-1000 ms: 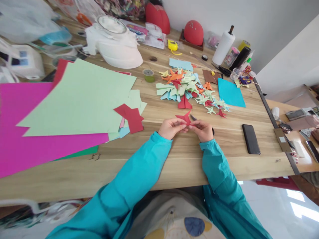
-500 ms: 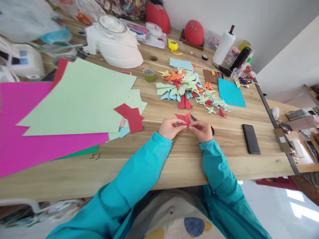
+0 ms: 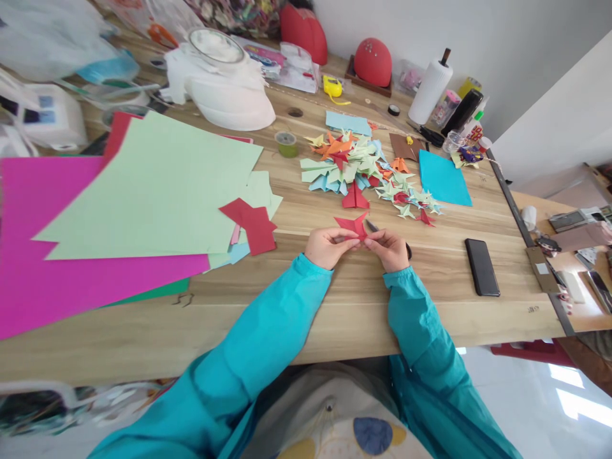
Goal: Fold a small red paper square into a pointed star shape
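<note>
My left hand [image 3: 327, 245] and my right hand [image 3: 391, 248] meet over the wooden table [image 3: 335, 306], both pinching a small red folded paper piece [image 3: 352, 225] whose points stick up between the fingers. Both arms wear teal sleeves. Just beyond the red piece lies a dark pair of scissors [image 3: 373, 227], partly hidden by my right hand. A heap of folded paper shapes [image 3: 363, 175] in green, blue, orange and red lies further back.
Large pink and pale green paper sheets [image 3: 143, 197] cover the left of the table, with red scraps [image 3: 253, 223] at their edge. A black phone [image 3: 482, 266] lies to the right, a blue sheet [image 3: 442, 178] behind it. A paper-towel roll [image 3: 429, 92], bottles and clutter line the back.
</note>
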`<state>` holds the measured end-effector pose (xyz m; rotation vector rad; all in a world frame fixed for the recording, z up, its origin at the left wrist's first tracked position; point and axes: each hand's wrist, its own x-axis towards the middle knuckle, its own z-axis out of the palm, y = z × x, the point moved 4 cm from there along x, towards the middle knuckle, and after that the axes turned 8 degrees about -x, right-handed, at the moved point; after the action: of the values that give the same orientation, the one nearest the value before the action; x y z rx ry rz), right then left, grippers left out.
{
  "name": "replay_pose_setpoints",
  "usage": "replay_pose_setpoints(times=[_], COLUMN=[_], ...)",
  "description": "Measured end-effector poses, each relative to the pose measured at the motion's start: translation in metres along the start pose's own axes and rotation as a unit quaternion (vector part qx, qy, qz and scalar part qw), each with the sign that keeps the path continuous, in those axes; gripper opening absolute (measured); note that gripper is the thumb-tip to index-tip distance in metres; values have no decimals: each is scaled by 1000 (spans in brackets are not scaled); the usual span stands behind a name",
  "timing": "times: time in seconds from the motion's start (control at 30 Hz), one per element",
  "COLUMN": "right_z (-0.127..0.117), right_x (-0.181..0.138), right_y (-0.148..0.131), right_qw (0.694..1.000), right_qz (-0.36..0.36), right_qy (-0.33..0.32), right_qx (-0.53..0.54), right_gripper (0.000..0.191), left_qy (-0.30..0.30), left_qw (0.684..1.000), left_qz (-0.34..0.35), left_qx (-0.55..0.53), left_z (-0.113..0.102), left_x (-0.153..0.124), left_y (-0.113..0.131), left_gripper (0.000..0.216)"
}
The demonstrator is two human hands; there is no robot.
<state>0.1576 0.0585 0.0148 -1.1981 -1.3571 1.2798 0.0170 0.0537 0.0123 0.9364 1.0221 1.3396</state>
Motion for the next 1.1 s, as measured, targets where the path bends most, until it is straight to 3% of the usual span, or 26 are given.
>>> replay_pose_setpoints(times=[0.47, 1.1], right_z=[-1, -2], right_x=[0, 0], right_y=[3, -1], right_qw=[998, 999], right_qz=[-9, -5], right_qy=[46, 52], right_qx=[-29, -6], right_gripper=[30, 30], left_qy=[9, 2], left_qw=[1000, 999], left_qz=[-8, -32], left_qx=[-2, -24], left_z=[1, 0], left_x=[0, 0], left_y=[0, -4], left_gripper=[24, 25])
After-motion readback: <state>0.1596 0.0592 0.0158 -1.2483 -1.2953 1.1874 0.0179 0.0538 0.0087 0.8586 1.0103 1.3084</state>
